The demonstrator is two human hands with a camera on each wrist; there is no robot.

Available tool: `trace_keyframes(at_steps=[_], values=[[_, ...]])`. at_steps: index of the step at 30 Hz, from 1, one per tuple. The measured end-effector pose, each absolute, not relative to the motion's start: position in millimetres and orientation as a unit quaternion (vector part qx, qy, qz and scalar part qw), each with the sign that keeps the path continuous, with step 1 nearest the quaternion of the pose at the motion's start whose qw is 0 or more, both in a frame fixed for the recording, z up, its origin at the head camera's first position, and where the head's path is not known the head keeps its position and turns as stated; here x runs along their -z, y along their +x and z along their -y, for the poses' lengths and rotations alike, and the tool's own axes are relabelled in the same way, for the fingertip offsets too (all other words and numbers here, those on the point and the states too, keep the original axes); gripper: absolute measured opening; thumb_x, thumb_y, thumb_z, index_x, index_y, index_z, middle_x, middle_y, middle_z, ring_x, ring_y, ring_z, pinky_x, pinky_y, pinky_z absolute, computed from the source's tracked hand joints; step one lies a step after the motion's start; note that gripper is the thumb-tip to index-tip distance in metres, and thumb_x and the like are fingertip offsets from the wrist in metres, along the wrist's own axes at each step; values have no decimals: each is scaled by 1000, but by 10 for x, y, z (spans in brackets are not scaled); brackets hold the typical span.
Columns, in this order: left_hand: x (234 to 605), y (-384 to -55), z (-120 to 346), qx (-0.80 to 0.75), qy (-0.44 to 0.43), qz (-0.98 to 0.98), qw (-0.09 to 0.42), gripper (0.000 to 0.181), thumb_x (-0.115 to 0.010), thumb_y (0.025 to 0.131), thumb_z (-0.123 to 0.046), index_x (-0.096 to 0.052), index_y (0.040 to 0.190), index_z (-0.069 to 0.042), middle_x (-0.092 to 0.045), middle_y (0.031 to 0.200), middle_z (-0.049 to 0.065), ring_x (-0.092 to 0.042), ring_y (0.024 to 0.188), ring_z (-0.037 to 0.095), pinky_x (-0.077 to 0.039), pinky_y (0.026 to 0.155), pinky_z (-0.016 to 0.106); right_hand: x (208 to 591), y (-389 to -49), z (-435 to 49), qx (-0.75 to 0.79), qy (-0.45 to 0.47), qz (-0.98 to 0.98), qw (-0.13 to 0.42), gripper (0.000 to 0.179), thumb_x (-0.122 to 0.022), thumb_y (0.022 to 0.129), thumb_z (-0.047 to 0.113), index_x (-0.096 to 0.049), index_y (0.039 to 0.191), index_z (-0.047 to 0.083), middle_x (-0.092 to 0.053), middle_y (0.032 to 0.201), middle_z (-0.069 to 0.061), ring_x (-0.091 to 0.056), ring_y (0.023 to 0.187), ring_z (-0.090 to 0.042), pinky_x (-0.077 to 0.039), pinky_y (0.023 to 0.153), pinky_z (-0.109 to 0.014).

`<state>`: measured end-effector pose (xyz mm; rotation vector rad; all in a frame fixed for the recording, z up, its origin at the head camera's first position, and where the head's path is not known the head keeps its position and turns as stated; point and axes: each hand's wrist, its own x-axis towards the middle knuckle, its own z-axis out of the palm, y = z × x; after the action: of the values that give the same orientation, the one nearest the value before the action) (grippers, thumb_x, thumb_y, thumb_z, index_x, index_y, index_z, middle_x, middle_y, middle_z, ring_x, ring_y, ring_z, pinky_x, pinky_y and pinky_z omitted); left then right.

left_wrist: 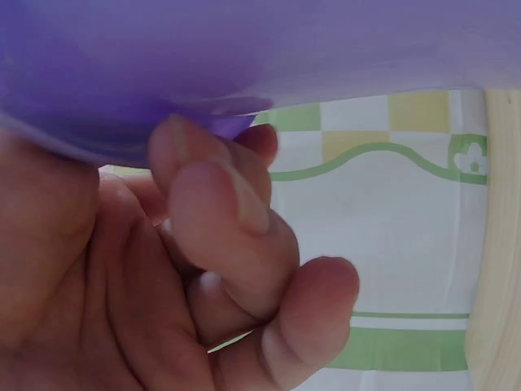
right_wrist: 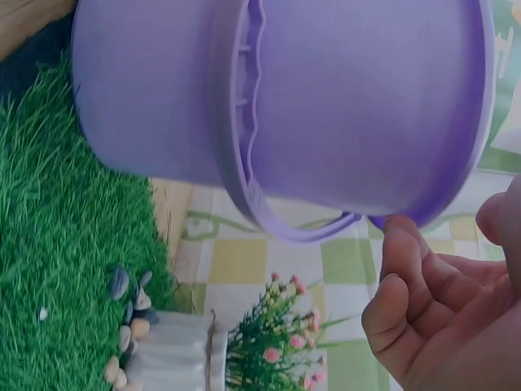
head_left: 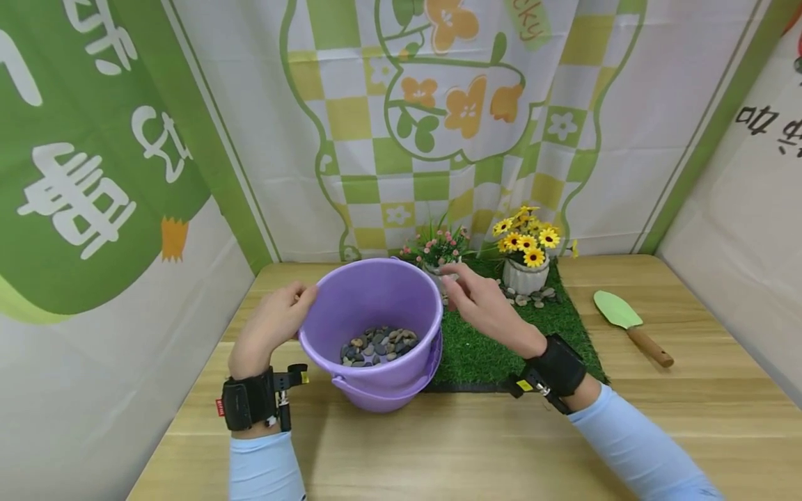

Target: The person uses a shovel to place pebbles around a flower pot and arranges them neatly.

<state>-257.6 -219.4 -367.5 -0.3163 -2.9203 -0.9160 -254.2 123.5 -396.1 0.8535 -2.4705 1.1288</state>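
A purple bucket point(head_left: 370, 296) stands on the table with several pebbles point(head_left: 379, 344) at its bottom. My left hand point(head_left: 269, 323) grips the bucket's left rim. In the left wrist view, its bent fingers point(left_wrist: 216, 199) meet the purple wall point(left_wrist: 342, 49). To the right of the bucket, my right hand point(head_left: 491, 313) hovers beside the rim with loosely bent fingers and nothing in them. In the right wrist view, its fingertips point(right_wrist: 400, 236) appear very near the rim; whether they touch is unclear. The bucket's handle point(right_wrist: 224, 106) hangs down along its side.
An artificial grass mat point(head_left: 476, 355) lies right of the bucket. Behind are a white pot point(head_left: 525, 277) of yellow flowers, a pink-flowered plant point(head_left: 441, 247) and small stones point(head_left: 532, 299). A green trowel point(head_left: 617, 309) with a wooden handle lies at right. Printed curtains point(head_left: 244, 139) enclose the table.
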Motion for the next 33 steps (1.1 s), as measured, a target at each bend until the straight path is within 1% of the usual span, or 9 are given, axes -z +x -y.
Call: trace_keyframes(at_steps=[6, 10, 13, 18, 21, 25, 27, 30, 33], values=[[3630, -2522, 2195, 303, -103, 947, 21, 50, -35, 102, -42, -54, 120, 0, -63, 93, 14, -62, 69, 15, -51, 61, 29, 3764, -2313, -1056, -418, 304, 842, 154, 32, -41, 103, 8, -47, 133, -1, -59, 77, -4, -51, 64, -13, -41, 60, -31], [3597, -2488, 2177, 304, -103, 947, 14, 47, -39, 102, -39, -51, 124, 1, -64, 91, 14, -61, 65, 15, -50, 58, 28, 3767, -2294, -1021, -434, 306, 833, 153, 31, -41, 102, 4, -48, 132, -3, -53, 70, -1, -43, 56, -13, -36, 56, -30], [3582, -2475, 2167, 298, -107, 949, 14, 42, -41, 101, -34, -49, 125, 0, -64, 88, 14, -60, 62, 15, -49, 57, 29, 3762, -2294, -1001, -448, 308, 826, 150, 31, -41, 101, 3, -49, 130, -4, -52, 67, -2, -42, 54, -14, -36, 53, -30], [3609, -2482, 2180, 281, -121, 951, 38, 35, -42, 101, -29, -51, 120, -1, -65, 83, 11, -61, 63, 14, -47, 58, 31, 3757, -2276, -944, -476, 290, 818, 145, 31, -42, 101, 5, -50, 130, -2, -54, 68, -4, -46, 53, -20, -39, 51, -28], [3629, -2499, 2171, 271, -129, 952, 58, 33, -43, 101, -28, -53, 118, -2, -66, 82, 9, -61, 64, 15, -47, 58, 32, 3764, -2270, -935, -492, 281, 811, 147, 31, -43, 101, 6, -50, 130, -2, -55, 67, -5, -46, 51, -18, -39, 49, -27], [3643, -2530, 2170, 270, -136, 950, 76, 36, -42, 102, -28, -55, 121, 0, -67, 94, 16, -64, 74, 21, -50, 63, 37, 3780, -2288, -932, -509, 282, 798, 157, 30, -43, 101, 4, -49, 130, -3, -55, 66, -6, -44, 49, -13, -37, 47, -26], [3645, -2551, 2185, 272, -137, 949, 84, 38, -41, 102, -28, -55, 124, 0, -66, 101, 19, -65, 80, 25, -51, 67, 40, 3800, -2330, -925, -522, 284, 789, 157, 30, -43, 101, 5, -49, 130, -3, -55, 64, -10, -42, 47, -14, -36, 46, -27], [3646, -2575, 2232, 277, -139, 946, 93, 40, -41, 102, -28, -55, 126, 1, -64, 107, 24, -65, 86, 31, -51, 72, 45, 3866, -2456, -913, -532, 286, 784, 144, 31, -42, 102, 12, -49, 131, 2, -54, 63, -15, -41, 46, -15, -36, 45, -28], [3638, -2594, 2291, 280, -134, 945, 98, 43, -40, 103, -29, -54, 127, 3, -63, 109, 26, -64, 91, 35, -50, 74, 48, 3920, -2601, -886, -538, 282, 784, 129, 34, -43, 102, 21, -49, 132, 6, -58, 66, -16, -47, 47, -19, -40, 45, -28]])
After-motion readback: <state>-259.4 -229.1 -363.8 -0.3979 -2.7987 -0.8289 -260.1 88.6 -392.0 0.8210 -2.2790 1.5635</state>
